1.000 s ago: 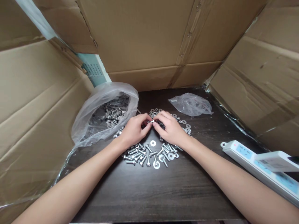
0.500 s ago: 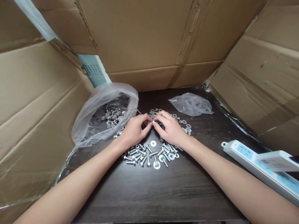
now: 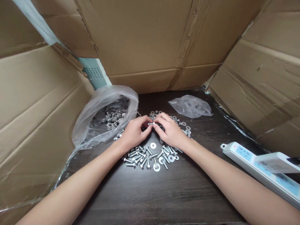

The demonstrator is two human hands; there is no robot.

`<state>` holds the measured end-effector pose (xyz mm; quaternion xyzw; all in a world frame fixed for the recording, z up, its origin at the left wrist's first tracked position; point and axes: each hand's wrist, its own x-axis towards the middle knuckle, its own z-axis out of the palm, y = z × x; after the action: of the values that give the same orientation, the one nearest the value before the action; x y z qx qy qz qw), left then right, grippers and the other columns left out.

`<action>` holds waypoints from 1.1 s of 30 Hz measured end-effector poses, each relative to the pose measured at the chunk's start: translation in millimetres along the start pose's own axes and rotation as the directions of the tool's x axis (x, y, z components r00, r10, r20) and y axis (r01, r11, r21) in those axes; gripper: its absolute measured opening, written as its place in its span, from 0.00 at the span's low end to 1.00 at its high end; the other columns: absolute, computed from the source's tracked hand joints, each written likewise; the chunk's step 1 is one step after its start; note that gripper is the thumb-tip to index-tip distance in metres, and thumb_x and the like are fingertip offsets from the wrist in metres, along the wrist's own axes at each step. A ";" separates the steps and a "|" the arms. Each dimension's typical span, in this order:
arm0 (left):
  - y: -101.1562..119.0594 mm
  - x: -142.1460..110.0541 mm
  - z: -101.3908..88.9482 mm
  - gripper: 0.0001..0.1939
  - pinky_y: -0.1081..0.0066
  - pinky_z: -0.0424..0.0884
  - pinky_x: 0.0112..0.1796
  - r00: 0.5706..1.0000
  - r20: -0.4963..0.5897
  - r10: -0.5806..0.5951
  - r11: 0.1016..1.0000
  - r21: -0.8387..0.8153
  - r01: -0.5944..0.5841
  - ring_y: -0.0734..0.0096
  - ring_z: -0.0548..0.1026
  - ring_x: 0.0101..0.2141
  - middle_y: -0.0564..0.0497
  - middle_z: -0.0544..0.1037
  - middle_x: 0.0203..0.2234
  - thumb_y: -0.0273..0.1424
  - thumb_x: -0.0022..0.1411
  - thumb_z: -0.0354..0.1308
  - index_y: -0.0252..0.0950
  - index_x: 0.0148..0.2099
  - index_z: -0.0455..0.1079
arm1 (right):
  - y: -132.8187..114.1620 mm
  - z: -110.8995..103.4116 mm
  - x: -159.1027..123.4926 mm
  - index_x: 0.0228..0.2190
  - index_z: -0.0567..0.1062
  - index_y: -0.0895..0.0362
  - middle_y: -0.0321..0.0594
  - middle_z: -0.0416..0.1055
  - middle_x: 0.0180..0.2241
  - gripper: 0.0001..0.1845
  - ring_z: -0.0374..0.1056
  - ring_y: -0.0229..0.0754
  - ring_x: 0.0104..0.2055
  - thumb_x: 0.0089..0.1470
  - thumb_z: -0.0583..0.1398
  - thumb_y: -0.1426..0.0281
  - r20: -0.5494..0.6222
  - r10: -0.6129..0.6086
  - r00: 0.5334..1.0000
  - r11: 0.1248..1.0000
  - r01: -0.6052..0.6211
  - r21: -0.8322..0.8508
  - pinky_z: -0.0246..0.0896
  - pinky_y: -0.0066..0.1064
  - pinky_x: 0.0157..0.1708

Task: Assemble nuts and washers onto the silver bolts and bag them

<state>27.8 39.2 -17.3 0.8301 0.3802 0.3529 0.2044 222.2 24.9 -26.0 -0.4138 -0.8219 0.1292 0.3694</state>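
Observation:
A small silver bolt lies level between my two hands, above the spread of hardware. Its head is on the right, pinched between the thumb and fingers of my right hand. My left hand closes its thumb and fingers about the shank end; whether a nut or washer is there is hidden. Loose bolts lie in a heap nearer to me, with a flat washer between the heap and my hands. More washers and nuts are scattered behind and right of my right hand.
A clear plastic bag, opened wide, holds many bolts at the left. A smaller crumpled bag lies at the back right. At the right edge is a white power strip with a plugged-in adapter. Cardboard walls enclose the dark table.
The bolt's shank shows more plainly between my fingertips. Both hands keep their pinch in nearly the same place. The whole view has shifted slightly.

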 end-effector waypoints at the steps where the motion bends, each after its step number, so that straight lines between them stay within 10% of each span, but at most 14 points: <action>1: 0.0 -0.2 -0.1 0.05 0.70 0.73 0.38 1.000 0.006 0.001 1.000 0.003 -0.001 0.70 0.78 0.34 0.51 0.81 0.36 0.27 0.64 0.59 0.36 0.44 0.72 | -0.1 -0.2 0.0 0.38 0.72 0.57 0.47 0.69 0.42 0.06 0.68 0.48 0.45 0.66 0.55 0.72 0.001 0.005 1.000 1.000 -0.005 0.004 0.66 0.45 0.50; 33: -1.5 -1.5 -0.5 0.04 0.69 0.71 0.36 0.999 0.038 0.033 0.998 0.054 -0.035 0.69 0.75 0.32 0.50 0.78 0.33 0.28 0.65 0.58 0.36 0.42 0.73 | -1.9 -1.8 -1.1 0.39 0.72 0.54 0.45 0.70 0.41 0.06 0.68 0.49 0.46 0.63 0.55 0.72 -0.001 -0.003 1.000 1.000 0.003 0.022 0.66 0.45 0.49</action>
<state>25.9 39.0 -18.5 0.8481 0.3715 0.3306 0.1826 222.8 22.7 -24.3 -0.4087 -0.8209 0.1375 0.3744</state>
